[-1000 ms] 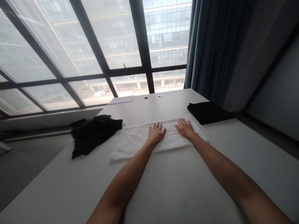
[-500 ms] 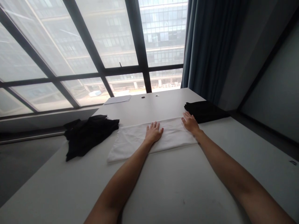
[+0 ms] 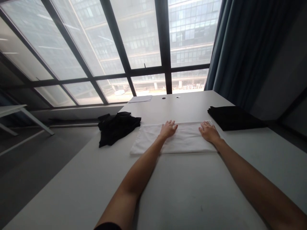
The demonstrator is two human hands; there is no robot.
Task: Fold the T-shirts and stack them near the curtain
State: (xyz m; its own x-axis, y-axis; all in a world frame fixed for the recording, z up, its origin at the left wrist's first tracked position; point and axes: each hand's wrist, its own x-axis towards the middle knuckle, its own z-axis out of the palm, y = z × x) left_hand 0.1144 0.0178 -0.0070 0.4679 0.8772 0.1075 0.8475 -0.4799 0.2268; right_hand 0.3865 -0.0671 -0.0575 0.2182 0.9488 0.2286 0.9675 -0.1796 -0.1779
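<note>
A white folded cloth (image 3: 189,142) lies flat as a long strip across the white table (image 3: 177,185). My left hand (image 3: 168,129) rests palm down on it, left of its middle, with the fingers stretched out. Near the cloth's right end, my right hand (image 3: 209,131) also lies flat on the fabric, fingers spread. Neither hand grips anything. Slight wrinkles show in the cloth between the two hands.
A crumpled black garment (image 3: 117,127) lies at the table's left edge. On the right is a neatly folded black cloth (image 3: 237,118). White sheets (image 3: 140,99) lie at the far edge, before large windows. A blue curtain (image 3: 230,54) hangs at right; another table (image 3: 14,110) stands at far left.
The view has turned left, so everything appears farther right. My left hand has slid slightly toward the cloth's far edge, and my right hand sits slightly farther from the folded black cloth.
</note>
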